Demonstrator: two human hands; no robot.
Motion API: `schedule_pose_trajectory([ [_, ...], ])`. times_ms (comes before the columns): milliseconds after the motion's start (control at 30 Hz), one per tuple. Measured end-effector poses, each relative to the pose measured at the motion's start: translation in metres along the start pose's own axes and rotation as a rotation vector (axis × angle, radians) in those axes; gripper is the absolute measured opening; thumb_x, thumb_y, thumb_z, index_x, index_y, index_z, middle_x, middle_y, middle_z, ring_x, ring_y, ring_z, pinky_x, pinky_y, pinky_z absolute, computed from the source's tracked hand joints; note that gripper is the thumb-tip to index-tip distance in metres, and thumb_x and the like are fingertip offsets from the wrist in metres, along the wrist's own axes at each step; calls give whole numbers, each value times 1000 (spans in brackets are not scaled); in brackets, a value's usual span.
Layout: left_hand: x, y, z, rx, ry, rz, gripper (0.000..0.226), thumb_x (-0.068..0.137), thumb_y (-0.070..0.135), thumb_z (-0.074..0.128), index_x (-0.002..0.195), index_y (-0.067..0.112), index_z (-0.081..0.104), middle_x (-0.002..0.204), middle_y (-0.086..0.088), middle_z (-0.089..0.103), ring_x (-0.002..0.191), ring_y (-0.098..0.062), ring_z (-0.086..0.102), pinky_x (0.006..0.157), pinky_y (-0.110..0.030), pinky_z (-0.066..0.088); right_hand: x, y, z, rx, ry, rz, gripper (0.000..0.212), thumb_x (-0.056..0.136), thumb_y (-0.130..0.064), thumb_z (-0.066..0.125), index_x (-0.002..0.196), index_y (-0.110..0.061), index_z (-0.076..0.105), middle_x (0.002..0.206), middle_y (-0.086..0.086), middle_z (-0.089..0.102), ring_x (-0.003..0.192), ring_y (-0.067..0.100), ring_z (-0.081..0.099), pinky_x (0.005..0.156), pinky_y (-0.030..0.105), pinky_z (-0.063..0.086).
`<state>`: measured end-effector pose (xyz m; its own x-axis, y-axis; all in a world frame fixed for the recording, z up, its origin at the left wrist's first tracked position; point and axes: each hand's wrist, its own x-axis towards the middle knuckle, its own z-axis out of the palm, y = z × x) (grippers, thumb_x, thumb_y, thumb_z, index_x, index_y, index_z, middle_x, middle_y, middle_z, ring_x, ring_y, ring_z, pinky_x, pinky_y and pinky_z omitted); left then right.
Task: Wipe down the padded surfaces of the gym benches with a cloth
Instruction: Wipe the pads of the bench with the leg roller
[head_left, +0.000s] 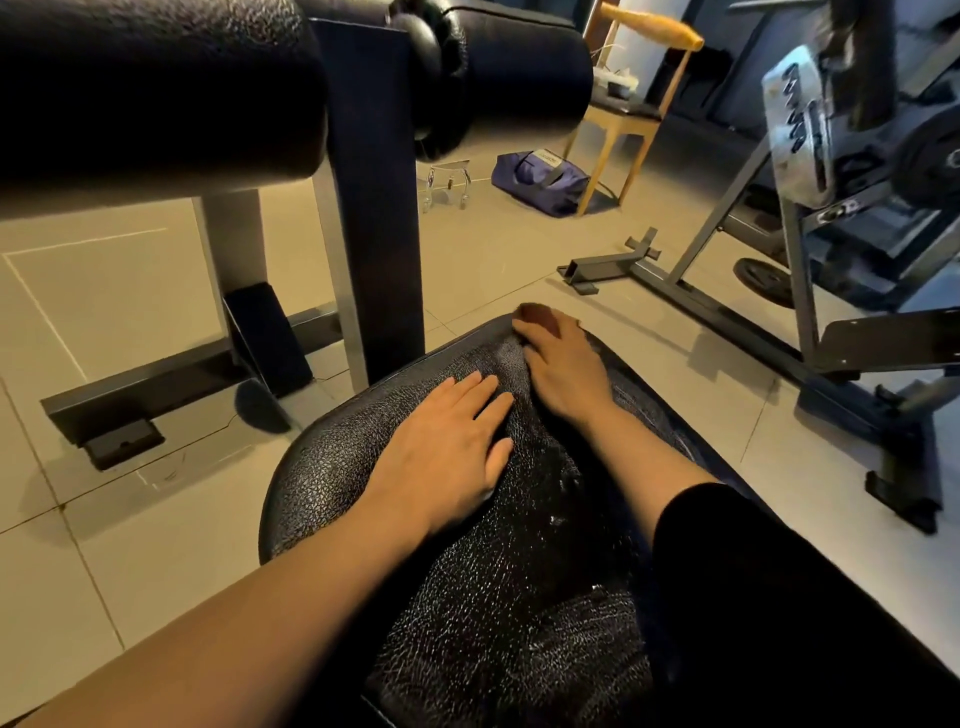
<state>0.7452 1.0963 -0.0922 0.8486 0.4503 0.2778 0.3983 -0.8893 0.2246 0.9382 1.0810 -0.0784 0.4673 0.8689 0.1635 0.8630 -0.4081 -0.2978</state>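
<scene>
Two hands rest on the black padded bench (332, 467) seen from above, at its far, rounded end. The left hand (452, 441) lies flat with fingers straight and spread, pressing on the pad. The right hand (563, 364), just beyond and beside it, has its fingers curled at the far edge of the pad; they seem to bunch a dark cloth (511, 364), though cloth and cracked black padding look so alike that its outline is hard to tell. A black sleeve (753, 545) covers the right forearm. How much has been wiped cannot be read from the surface, which glints all over; judging by the hands' place at the very end, this pad may be close to finished, while other padding looks not yet reached. Above and beyond the left hand hang two thick black roller pads (156, 88) on a dark metal post (379, 208), close enough to bump a head when leaning forward. Off to the right of the right hand stands another grey bench frame (727, 296) with weight plates (930, 161). Farther away on the tiled floor (104, 312) lie a blue bag (540, 176) and a wooden chair (623, 119).
</scene>
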Motion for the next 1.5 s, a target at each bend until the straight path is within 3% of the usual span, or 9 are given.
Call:
schedule_pose_trajectory([
  [167, 1, -1, 2, -1, -20, 3, 57, 101, 45, 26, 152, 21, 20, 160, -2, 16, 148, -15, 8, 116, -27, -6, 1, -6, 5, 41, -110, -214, 41, 102, -26, 39, 140, -39, 46, 156, 1, 25, 138, 31, 30, 109, 48, 34],
  [333, 0, 0, 0, 7, -22, -3, 57, 101, 46, 24, 153, 24, 17, 160, 0, 13, 148, -13, 7, 116, -26, -7, 6, 30, -8, -57, 10, 73, 41, 102, -27, 38, 141, -37, 44, 151, 6, 31, 133, 29, 35, 104, 41, 36],
  [567, 2, 3, 1, 49, -24, -5, 56, 102, 45, 22, 153, 23, 17, 160, -1, 14, 148, -15, 7, 115, -27, -7, 12, -8, 10, 8, -22, -105, 39, 102, -29, 40, 140, -35, 47, 152, 8, 29, 135, 32, 33, 108, 45, 35],
  [700, 1, 3, 0, 52, -59, 2, 56, 102, 46, 21, 153, 23, 16, 161, -1, 13, 148, -15, 7, 115, -26, -8, 14, 8, 5, -38, -38, -24, 39, 102, -33, 36, 140, -41, 44, 152, 7, 30, 133, 35, 33, 108, 49, 35],
  [833, 3, 8, -8, 38, -97, 9, 52, 103, 40, 29, 151, 21, 26, 158, -2, 22, 146, -18, 16, 118, -29, 4, 4, 25, -3, -96, -8, 85, 41, 103, -33, 32, 142, -40, 40, 148, 8, 34, 129, 36, 36, 103, 44, 37],
  [933, 2, 22, -12, -24, -56, 23, 39, 99, 27, 42, 135, 13, 51, 143, -5, 47, 135, -22, 39, 114, -32, 23, -13, 42, -7, -97, 3, 137, 41, 104, -32, 32, 144, -39, 39, 148, 9, 33, 130, 37, 34, 105, 44, 36],
  [1067, 0, 55, -3, -52, -76, 90, 34, 91, 23, 54, 120, 8, 61, 131, -10, 56, 126, -27, 48, 108, -37, 35, -44, 56, -13, -91, 17, 155, 42, 103, -30, 34, 144, -36, 40, 150, 11, 31, 130, 36, 34, 108, 42, 35],
  [1367, -22, 115, 15, -83, -71, 135, 31, 90, 23, 58, 117, 9, 64, 124, -10, 61, 120, -29, 53, 105, -39, 38, -134, 103, -35, -96, 11, 241, 41, 104, -33, 33, 144, -38, 39, 156, 11, 24, 135, 37, 30, 113, 42, 29],
  [1500, -38, 125, 13, -82, -102, 123, 42, 96, 30, 49, 135, 14, 52, 144, -4, 46, 135, -22, 39, 114, -32, 24, -184, 128, -47, -54, 32, 314, 41, 104, -32, 33, 144, -39, 39, 156, 8, 23, 138, 33, 29, 112, 45, 31],
])
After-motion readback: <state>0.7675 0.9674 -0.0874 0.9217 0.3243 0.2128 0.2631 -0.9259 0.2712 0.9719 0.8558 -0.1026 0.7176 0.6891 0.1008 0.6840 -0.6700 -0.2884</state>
